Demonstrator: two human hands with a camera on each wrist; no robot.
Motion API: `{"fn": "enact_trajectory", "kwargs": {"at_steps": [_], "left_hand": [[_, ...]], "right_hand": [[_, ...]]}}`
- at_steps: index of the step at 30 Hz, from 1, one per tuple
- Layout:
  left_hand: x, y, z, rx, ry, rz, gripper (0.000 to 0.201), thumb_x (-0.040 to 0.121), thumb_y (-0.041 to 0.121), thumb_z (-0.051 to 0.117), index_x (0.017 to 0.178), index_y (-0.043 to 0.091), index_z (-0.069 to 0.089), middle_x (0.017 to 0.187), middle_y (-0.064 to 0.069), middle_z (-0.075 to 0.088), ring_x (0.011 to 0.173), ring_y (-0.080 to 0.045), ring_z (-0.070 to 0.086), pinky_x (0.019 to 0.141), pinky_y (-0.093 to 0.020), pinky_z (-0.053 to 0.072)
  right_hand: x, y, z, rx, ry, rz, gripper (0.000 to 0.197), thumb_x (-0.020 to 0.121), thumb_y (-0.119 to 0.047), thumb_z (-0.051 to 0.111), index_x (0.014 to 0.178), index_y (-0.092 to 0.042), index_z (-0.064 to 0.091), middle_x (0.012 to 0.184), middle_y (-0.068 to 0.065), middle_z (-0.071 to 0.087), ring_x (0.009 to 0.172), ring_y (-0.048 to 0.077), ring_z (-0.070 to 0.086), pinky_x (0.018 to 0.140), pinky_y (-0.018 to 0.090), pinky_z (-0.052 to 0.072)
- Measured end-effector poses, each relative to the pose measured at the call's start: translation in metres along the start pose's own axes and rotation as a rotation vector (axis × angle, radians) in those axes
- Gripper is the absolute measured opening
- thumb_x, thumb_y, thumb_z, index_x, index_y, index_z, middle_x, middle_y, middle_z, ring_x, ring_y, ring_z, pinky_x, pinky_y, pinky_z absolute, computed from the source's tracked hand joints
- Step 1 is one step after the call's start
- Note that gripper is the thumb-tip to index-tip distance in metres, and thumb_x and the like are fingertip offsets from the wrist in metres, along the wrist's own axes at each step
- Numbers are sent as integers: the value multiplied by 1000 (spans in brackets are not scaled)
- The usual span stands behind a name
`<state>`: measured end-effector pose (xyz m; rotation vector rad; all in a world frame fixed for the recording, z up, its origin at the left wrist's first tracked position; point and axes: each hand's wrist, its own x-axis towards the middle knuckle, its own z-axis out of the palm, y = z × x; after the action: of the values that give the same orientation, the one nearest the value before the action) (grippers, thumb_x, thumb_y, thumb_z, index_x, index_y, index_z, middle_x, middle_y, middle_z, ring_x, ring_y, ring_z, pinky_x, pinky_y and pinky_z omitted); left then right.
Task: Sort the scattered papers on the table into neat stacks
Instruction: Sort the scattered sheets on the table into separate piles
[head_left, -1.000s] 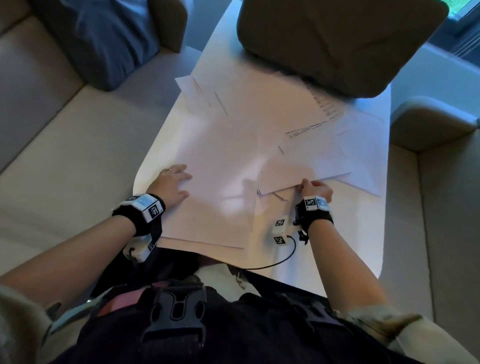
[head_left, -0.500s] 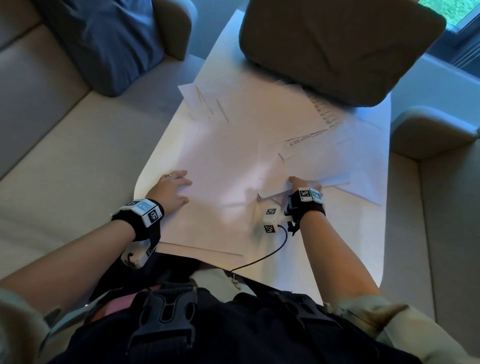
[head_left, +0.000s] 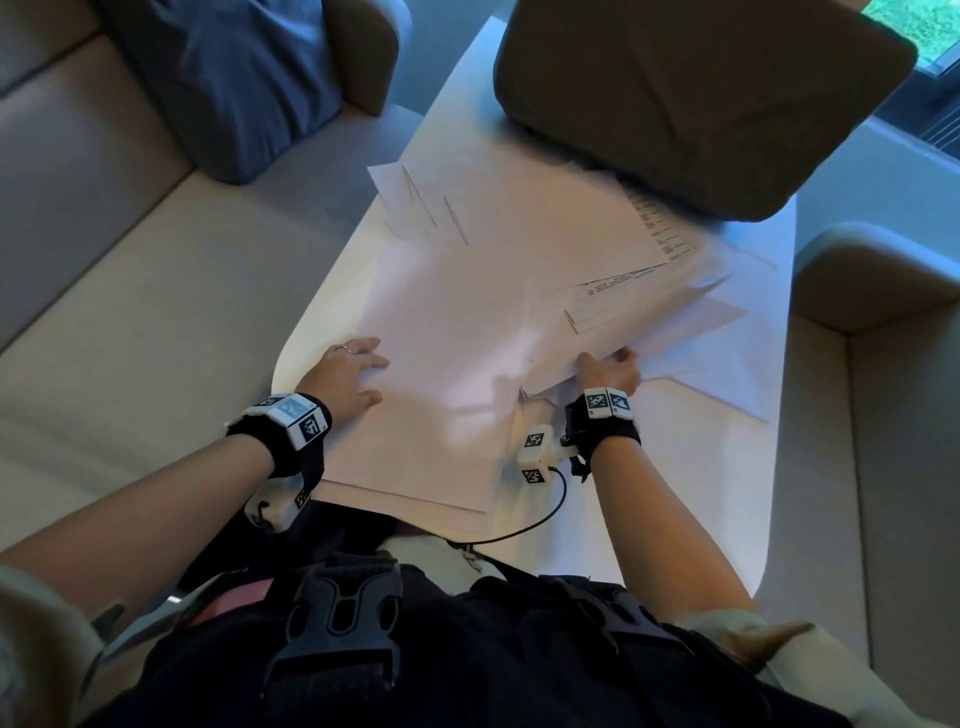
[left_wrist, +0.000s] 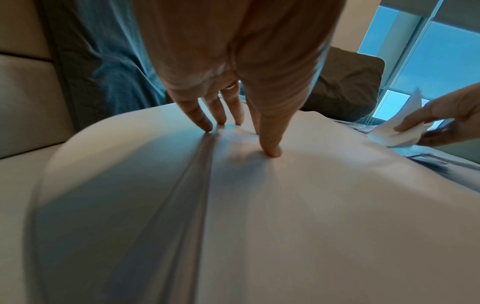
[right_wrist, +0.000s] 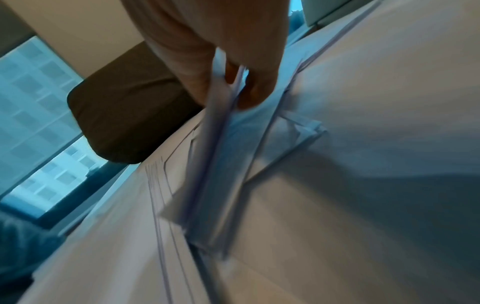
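— Hands: what is each doing?
— Left hand (head_left: 347, 382) lies flat, fingers straight, pressing the near stack (head_left: 415, 415) by the tabletop's (head_left: 727, 493) near left corner. Right hand (head_left: 608, 371) pinches a few loose sheets (head_left: 675, 327) mid-tabletop, lifting their edge.
— Step?
— Gathering, I judge. Next they need squaring onto the stack; scattered papers (head_left: 519, 234) remain towards the far edge.

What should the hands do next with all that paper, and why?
Probably the right hand should carry the sheets it pinches onto the stack under the flat left hand. Those sheets are lifted off the table, and more papers lie scattered beyond.
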<state>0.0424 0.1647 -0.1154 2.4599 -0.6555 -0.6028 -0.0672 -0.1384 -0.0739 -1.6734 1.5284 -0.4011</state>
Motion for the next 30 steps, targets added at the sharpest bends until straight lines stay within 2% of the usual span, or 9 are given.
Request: {"fn": "enact_trajectory", "kwargs": {"at_steps": [2,5,10,15,18,20,24,28,30], "left_hand": [[-1,0,0,2,-3,-1,47,78,13,71,123,19,60,146,5,38,133,-21,34,110,-28,24],[-2,-1,0,0,4,6,47,78,13,72,123,19,61,146,4,39,133,-21,35,110,-27,24],[-3,-3,1,-35,41,10,46,74,11,75,118,17,64,143,3,42,131,-21,37,109,-28,25],[-2,-2,1,-108,82,-56,54,67,9,80,118,11,63,142,-8,39,131,-24,39,109,-30,27],[-2,3,-1,-142,121,-105,61,64,7,82,121,9,60,141,-10,38,130,-25,40,108,-28,27],[-2,5,-3,-141,137,-144,67,62,9,83,125,9,57,141,-11,38,130,-25,39,107,-26,27],[0,7,-12,-122,119,-155,68,64,6,81,127,5,54,134,-17,45,120,-32,47,102,-30,33],[5,-1,-21,-179,194,-182,36,85,6,60,120,3,58,119,-17,61,108,-31,59,99,-33,40],[5,-5,-25,-264,191,-243,23,92,15,50,112,8,61,113,-15,66,101,-29,63,95,-38,48]], "right_hand": [[4,-3,-3,13,-105,80,54,79,-12,65,128,2,46,122,14,53,107,28,56,81,27,43],[10,-5,-13,24,-107,139,16,86,-3,49,102,-3,53,107,10,54,88,24,51,69,27,44],[18,5,-45,167,272,63,36,93,-4,38,121,0,61,120,18,64,105,29,61,85,27,45],[15,10,-98,396,539,-127,27,92,-9,38,94,-6,64,98,8,66,82,24,60,73,27,49],[15,5,-113,554,553,-169,41,91,-14,41,128,-3,53,117,12,64,101,28,64,86,36,55],[5,-2,-112,605,470,-188,42,90,-8,48,133,-3,48,123,13,61,108,27,62,94,37,52],[-30,0,-78,594,61,-166,55,90,-1,55,140,-6,33,134,18,52,117,26,57,104,41,44],[-61,12,-40,416,-343,-129,78,93,1,52,152,-22,5,145,2,33,131,15,40,108,28,32],[-74,18,-23,311,-494,-98,82,94,0,51,152,-19,-3,149,10,33,131,20,43,109,32,34]]}}
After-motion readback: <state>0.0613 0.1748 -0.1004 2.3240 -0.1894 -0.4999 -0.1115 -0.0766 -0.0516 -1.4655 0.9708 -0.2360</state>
